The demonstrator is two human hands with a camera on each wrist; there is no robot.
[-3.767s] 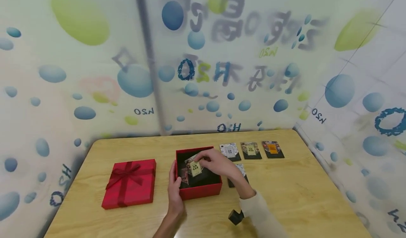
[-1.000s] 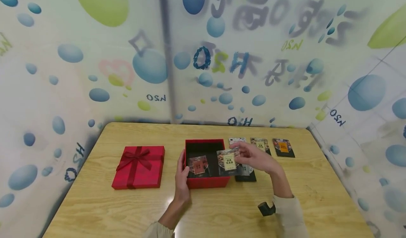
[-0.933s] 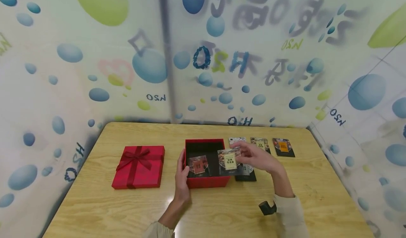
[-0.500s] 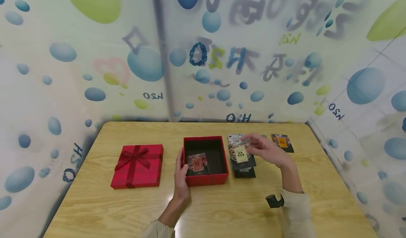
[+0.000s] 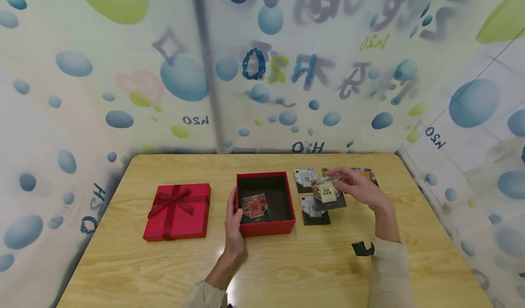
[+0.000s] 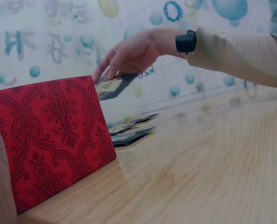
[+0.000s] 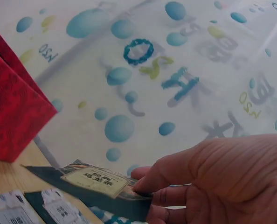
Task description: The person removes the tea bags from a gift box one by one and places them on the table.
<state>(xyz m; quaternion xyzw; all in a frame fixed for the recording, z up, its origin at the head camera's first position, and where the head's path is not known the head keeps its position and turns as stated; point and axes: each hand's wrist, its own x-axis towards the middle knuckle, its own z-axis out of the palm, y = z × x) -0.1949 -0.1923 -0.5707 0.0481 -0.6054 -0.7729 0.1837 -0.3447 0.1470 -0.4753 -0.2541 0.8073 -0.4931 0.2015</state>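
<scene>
In the head view my left hand [image 5: 234, 235] grips the left wall of an open red gift box [image 5: 268, 228], thumb at the rim. Inside the black-lined box lies a packet with a red label [image 5: 256, 208]. My right hand [image 5: 362, 189] pinches a dark packet with a pale yellow label [image 5: 328, 192] by its upper right edge. It is held above the table, right of the box; the right wrist view shows the thumb on top of this packet [image 7: 99, 179]. Beneath and around it lie white-labelled packets [image 5: 314, 211] and an orange-labelled packet [image 5: 369, 175], partly hidden by my hand.
The red lid with a ribbon bow [image 5: 177, 211] lies left of the box on the wooden table [image 5: 287, 271]. A patterned curtain-like wall [image 5: 262, 94] rises behind the table's back edge. A black band [image 6: 186, 42] is on my right wrist.
My right hand has lifted the yellow-labelled packet out of the box and carried it rightward, over the packets on the table. My left hand stays on the box.
</scene>
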